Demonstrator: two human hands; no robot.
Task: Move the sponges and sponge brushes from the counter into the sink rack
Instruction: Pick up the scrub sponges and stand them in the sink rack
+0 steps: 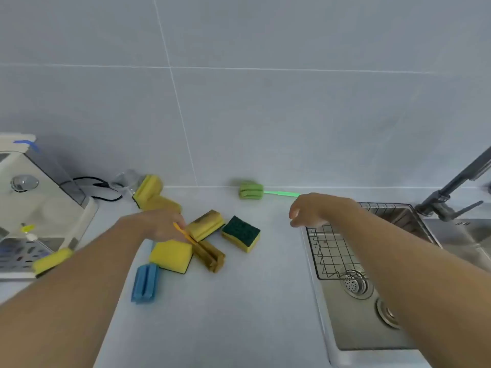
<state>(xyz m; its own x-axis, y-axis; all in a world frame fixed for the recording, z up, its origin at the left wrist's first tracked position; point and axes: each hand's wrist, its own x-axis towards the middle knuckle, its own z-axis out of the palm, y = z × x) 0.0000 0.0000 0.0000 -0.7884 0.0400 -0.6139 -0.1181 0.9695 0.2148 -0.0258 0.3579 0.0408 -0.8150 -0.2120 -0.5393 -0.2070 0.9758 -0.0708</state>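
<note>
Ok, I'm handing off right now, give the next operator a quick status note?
Left hand: fingers closed on the orange handle of the brown sponge brush.
Right hand: open, empty, above the black wire sink rack.
Rack holds nothing visible, so nothing is done.
Left: yellow sponges, green-topped sponge, blue sponge brush, green sponge brush by the wall, all on the counter.

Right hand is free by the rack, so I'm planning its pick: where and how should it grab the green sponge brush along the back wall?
Grip the green sponge brush by its thin handle, from above. The handle lies flat along the wall, pointing toward the right hand, while the foam head sits at the far end.
</note>
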